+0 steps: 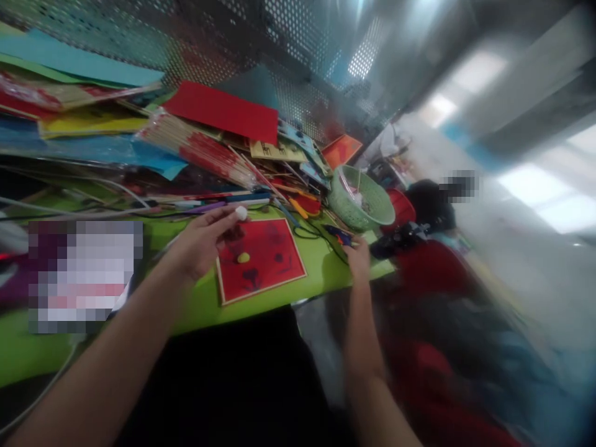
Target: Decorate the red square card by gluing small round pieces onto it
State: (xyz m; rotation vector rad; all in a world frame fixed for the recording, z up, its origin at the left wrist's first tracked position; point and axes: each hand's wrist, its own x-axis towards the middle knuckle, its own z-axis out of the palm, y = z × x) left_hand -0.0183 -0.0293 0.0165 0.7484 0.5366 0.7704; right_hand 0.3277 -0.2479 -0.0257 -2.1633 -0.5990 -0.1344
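Observation:
My left hand (202,239) pinches a small white pom-pom (241,213) between thumb and fingertips, above the upper left corner of a red square panel (267,264). The panel has a pale wooden border and dark marks. On its left part sits a yellow pom-pom (243,257). To the right, my right hand (358,253) is closed around a dark blue glue gun (339,234) near the table's edge. Blur hides the tool's finer detail and part of the grip.
A green basket (361,198) stands behind the glue gun. Red paper (223,110), bundled sticks (200,146) and pens crowd the back of the green table (195,310). A black cable (307,231) loops beside the panel. Another person (426,205) is at the right.

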